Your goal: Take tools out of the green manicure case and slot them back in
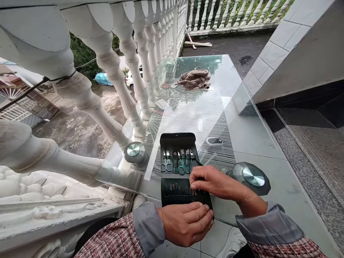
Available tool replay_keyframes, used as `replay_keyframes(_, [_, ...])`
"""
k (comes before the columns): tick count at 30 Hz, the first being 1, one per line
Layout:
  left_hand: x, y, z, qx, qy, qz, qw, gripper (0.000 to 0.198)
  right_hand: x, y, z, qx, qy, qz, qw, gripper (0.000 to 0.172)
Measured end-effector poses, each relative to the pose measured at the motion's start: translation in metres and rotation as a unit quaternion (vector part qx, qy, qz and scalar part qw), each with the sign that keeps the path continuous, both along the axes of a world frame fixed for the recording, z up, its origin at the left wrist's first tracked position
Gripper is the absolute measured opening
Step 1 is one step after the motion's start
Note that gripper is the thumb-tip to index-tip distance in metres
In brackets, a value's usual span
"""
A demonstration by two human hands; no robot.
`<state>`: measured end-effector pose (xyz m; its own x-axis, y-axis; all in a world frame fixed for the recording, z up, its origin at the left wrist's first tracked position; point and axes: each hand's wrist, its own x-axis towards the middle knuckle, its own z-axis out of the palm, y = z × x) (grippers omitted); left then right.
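An unfolded black manicure case (176,136) lies on the near end of the glass table. Its upper row holds small scissors (166,165), green-handled scissors (183,168) and nail clippers (185,154). Small slim tools (176,188) stand in the lower pocket strip. My left hand (188,222) is closed over the near edge of the case, fingers together and curved down at its right corner. Above it, my right hand (212,182) is pinched at the right end of the lower strip. What sits between those fingertips is hidden.
The glass table (242,139) has round metal-capped supports (252,176). A white and grey computer mouse (214,142) lies right of the case. Farther off are a crumpled brown cloth (195,79) and a small white card (161,104). A white balustrade (94,96) borders the left side.
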<state>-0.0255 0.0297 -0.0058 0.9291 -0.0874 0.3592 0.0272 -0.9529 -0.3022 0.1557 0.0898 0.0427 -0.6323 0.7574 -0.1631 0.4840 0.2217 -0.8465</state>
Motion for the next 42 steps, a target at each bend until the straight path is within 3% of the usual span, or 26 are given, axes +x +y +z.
replay_keyframes(17, [0.001, 0.001, 0.001, 0.008, 0.006, -0.003, 1.000, 0.036, -0.004, 0.001, -0.007, -0.093, 0.045, -0.151, 0.983, 0.020])
replay_keyframes(22, [0.000, 0.000, 0.000, 0.012, 0.015, -0.001, 1.000, 0.037, -0.005, 0.006, -0.004, -0.164, 0.088, -0.235, 0.954, 0.020])
replay_keyframes(27, [-0.001, 0.001, 0.002, 0.011, 0.026, -0.004, 1.000, 0.037, 0.021, 0.012, 0.003, -0.109, 0.158, -0.358, 0.914, 0.025])
replay_keyframes(34, [0.000, 0.001, 0.004, 0.011, 0.017, -0.003, 1.000, 0.036, 0.052, -0.008, -0.015, -0.147, 0.037, -0.320, 0.935, 0.022])
replay_keyframes(37, [0.001, 0.001, 0.004, 0.009, 0.006, -0.002, 1.000, 0.035, 0.054, -0.013, -0.023, -0.098, -0.036, -0.323, 0.941, 0.019])
replay_keyframes(42, [0.001, 0.000, 0.005, 0.009, 0.003, -0.002, 1.000, 0.034, 0.054, -0.014, -0.022, 0.088, -0.163, -0.314, 0.931, 0.018])
